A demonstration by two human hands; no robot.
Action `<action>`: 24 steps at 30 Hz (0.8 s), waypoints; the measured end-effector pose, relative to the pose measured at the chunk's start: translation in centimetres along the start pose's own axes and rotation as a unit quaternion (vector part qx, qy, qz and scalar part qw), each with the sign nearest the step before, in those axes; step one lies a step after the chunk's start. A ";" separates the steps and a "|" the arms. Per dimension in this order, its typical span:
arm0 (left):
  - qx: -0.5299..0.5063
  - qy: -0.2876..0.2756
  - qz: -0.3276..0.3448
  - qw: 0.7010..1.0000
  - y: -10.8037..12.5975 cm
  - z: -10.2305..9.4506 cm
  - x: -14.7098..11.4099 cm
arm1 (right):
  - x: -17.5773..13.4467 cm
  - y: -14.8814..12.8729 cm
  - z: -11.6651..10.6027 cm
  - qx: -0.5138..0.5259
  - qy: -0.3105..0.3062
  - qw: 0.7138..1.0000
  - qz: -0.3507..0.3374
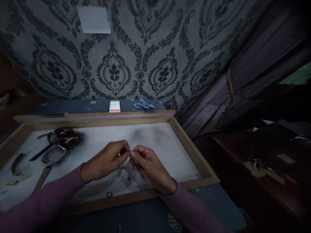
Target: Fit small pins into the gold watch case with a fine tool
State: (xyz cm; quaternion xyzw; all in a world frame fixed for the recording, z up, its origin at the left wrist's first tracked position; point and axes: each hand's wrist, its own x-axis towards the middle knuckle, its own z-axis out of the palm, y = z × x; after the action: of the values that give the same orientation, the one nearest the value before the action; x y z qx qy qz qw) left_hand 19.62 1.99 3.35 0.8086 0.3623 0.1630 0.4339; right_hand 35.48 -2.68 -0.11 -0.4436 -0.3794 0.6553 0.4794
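Observation:
My left hand (108,159) and my right hand (152,168) meet over the middle of a shallow wood-framed tray (186,149) with a white bottom. Both are closed, thumbs pinched against fingers and fingertips almost touching. Whatever lies between the fingertips is too small and dark to make out; a tiny gold-coloured glint shows by my right fingers. Below my left hand, close to the tray's front edge, lies a small dark ring (109,194). Left of the hands are a looped grey strap (55,155) and brown-tinted goggles (69,141).
At the tray's left lie a short dark strap (17,164) and gold-coloured pieces (19,180). Behind the tray, a lit phone (115,106) and a blue cloth (144,104) rest on the blue tablecloth. On the right stand a curtain (211,100) and a dark red table (225,145).

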 end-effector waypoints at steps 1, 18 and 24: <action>-0.001 -0.001 0.002 1.000 0.0 0.0 0.0 | 0.0 0.0 0.0 -0.007 0.004 1.000 -0.002; 0.095 0.056 0.044 0.993 -0.2 1.1 -0.5 | 0.3 0.5 -0.1 -0.037 0.059 0.997 -0.018; 0.147 0.058 0.030 0.987 -0.1 1.1 -0.3 | 0.3 0.5 0.1 -0.006 0.035 0.999 -0.011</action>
State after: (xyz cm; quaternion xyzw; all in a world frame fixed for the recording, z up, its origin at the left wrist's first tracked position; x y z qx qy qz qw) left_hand 20.00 1.12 2.66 0.8633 0.3825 0.1679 0.2831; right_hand 35.23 -2.51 -0.64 -0.4649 -0.3715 0.6315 0.4970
